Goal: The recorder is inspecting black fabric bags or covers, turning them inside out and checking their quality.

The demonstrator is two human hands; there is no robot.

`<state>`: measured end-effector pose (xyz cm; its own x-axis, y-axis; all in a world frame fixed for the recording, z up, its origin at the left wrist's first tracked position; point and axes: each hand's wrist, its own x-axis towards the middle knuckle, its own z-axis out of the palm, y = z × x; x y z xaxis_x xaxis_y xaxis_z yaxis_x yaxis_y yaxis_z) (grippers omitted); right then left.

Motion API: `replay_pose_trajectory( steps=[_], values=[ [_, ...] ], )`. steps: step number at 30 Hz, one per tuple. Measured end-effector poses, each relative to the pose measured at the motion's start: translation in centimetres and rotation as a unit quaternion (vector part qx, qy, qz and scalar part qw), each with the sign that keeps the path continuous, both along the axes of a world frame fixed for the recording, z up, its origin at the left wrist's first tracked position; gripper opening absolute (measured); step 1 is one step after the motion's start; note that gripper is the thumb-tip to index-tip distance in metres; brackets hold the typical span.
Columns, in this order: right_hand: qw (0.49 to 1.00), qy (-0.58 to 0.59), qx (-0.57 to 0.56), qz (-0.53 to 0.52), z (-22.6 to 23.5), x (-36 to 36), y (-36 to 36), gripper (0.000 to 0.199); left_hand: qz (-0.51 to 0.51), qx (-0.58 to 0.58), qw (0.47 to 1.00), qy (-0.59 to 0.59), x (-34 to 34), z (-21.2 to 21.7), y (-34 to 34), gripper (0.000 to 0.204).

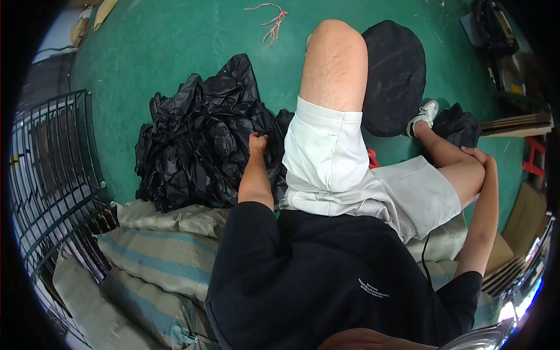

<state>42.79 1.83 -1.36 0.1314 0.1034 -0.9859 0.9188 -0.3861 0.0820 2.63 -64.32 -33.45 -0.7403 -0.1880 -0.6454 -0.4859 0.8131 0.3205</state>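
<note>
A large crumpled heap of black plastic bags (pixel 198 140) lies on the floor to my left. My left hand (pixel 258 142) is at the heap's right side, with its fingers curled in on the black plastic. How much plastic is inside the fingers is partly hidden. Over on the right, my right hand (pixel 475 154) rests on my bent right leg, just below the knee, fingers stretched out and holding nothing. A flat, rounded black cushion-like piece (pixel 394 79) lies between my legs and my right shoe.
I sit on stacked woven sacks (pixel 157 256) with blue stripes. A metal rack (pixel 55 175) stands at left. Pink string (pixel 275 23) lies on the green floor (pixel 146 46). At right are a dark bag (pixel 458 125), flat cardboard (pixel 516 125) and a red stool (pixel 534 156).
</note>
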Motion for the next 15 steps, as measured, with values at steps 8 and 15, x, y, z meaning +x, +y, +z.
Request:
replay_pose_trajectory(
  steps=[8,15],
  values=[
    [0.999,0.027,-0.014,-0.017,-0.8,3.3,1.0,0.058,0.006,-0.199,0.98,-0.029,1.9,4.2,5.5,0.051],
    [1.0,0.015,0.013,0.005,-1.3,2.6,1.1,0.053,-0.046,-0.235,0.968,-0.072,1.0,6.1,4.8,0.035]
  ],
)
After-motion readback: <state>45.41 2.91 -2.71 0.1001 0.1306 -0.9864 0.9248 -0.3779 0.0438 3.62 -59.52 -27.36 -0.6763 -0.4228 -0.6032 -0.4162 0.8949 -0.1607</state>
